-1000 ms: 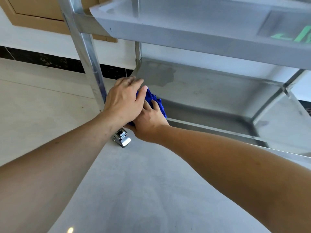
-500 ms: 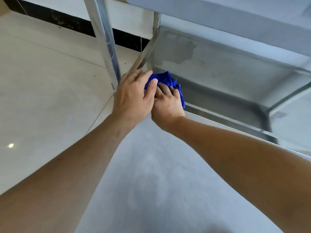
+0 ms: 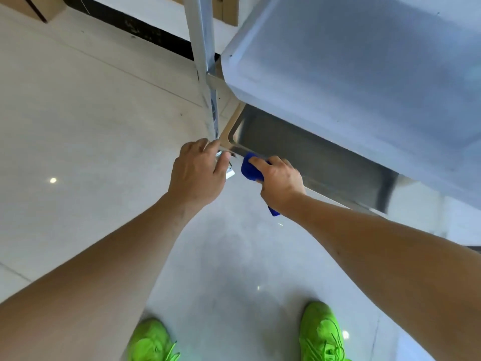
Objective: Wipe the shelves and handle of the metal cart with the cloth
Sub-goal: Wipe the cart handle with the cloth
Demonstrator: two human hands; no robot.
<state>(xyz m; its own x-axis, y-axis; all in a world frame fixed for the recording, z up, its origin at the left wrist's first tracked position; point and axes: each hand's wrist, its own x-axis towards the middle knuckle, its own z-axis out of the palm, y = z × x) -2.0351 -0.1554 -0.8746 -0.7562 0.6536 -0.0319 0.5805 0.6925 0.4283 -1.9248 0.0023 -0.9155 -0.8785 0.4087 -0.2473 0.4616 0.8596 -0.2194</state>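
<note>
At bottom shelf (image 3: 312,157) near-left corner: right hand (image 3: 281,182) grips bunched cloth (image 3: 250,170) to wipe rim; left hand (image 3: 199,175), fingers loosely curled, steadies corner post (image 3: 205,74).

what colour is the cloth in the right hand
Bright blue. The cloth shows best in the head view, held in the right hand at the bottom shelf's front edge.

No text, label, brand, number or sign can be read anywhere in the head view. The brushed silver metal cart (image 3: 351,74) carries no legible marking on its upper shelf or on the lower one beneath it, and the folded blue cloth (image 3: 251,171) at the lower shelf's front edge is plain. The bright green lace-up shoes (image 3: 321,334) on the floor in front of the cart show no readable logo.
</note>
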